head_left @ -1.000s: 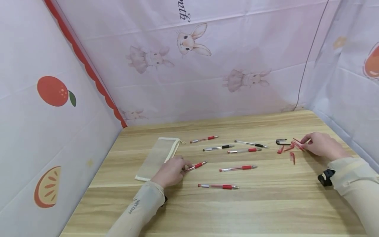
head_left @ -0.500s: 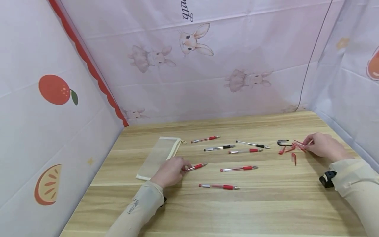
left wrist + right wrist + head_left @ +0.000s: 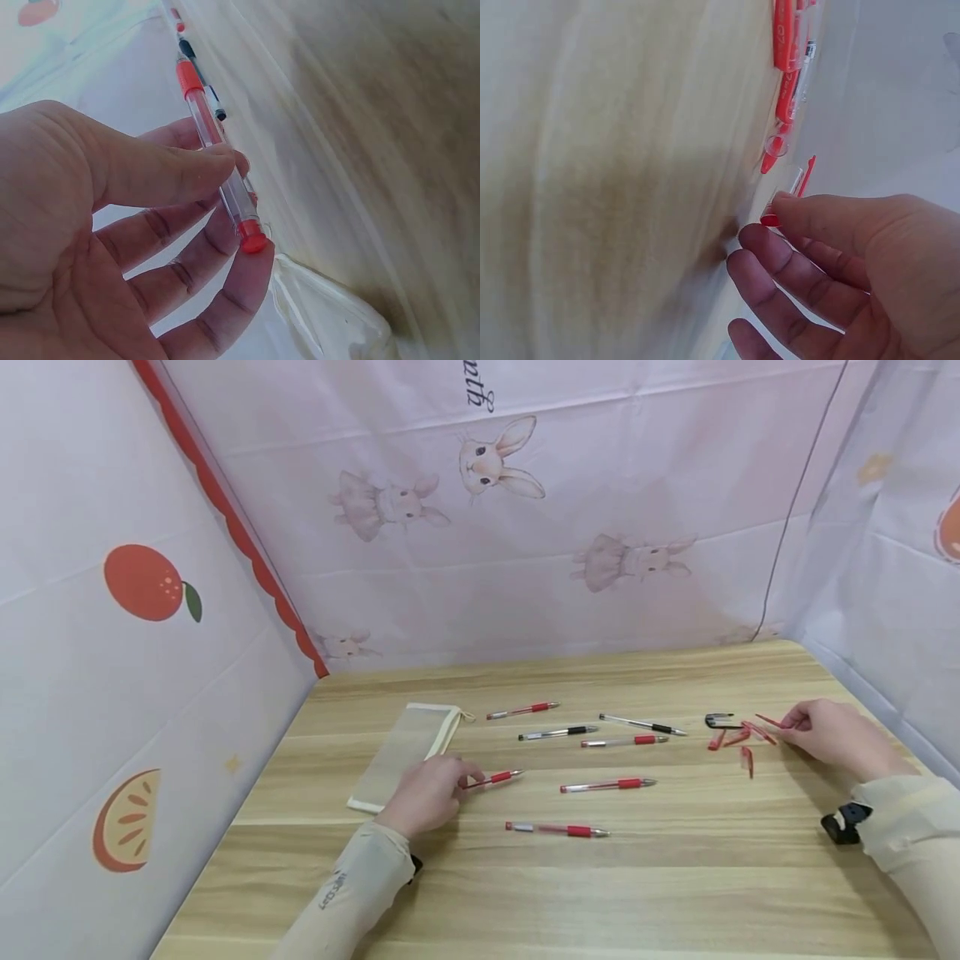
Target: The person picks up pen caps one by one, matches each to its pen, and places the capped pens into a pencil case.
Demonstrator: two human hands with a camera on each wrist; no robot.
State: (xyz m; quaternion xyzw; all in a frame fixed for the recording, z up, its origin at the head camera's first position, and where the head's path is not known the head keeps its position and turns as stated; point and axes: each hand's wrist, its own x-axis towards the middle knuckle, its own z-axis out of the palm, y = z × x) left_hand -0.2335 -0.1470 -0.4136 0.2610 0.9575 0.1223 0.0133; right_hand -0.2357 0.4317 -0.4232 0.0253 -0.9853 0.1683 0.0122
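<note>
My left hand [image 3: 427,792] pinches a clear-barrelled gel pen [image 3: 189,75] with a red grip between thumb and fingers, its tip pointing right, beside a beige mesh pouch [image 3: 397,752]. In the left wrist view, the pen's red end plug lies by a fingertip. At the table's right side, my right hand [image 3: 836,739] pinches a red pen cap [image 3: 806,178] by one end, its clip pointing left. Right beside it lie several loose red caps [image 3: 738,738] and some black caps [image 3: 718,721]. Fingers partly cover the held cap.
Several uncapped pens lie between the hands: red ones [image 3: 607,786] and two black ones [image 3: 558,732]. A red pen [image 3: 557,830] lies nearest the front. Printed cloth walls [image 3: 420,602] enclose the wooden table [image 3: 585,902] at the back and sides.
My right hand has drawn slightly right and lifted the red cap away from the other caps. The left hand keeps its hold on the pen, which has turned slightly toward level.
</note>
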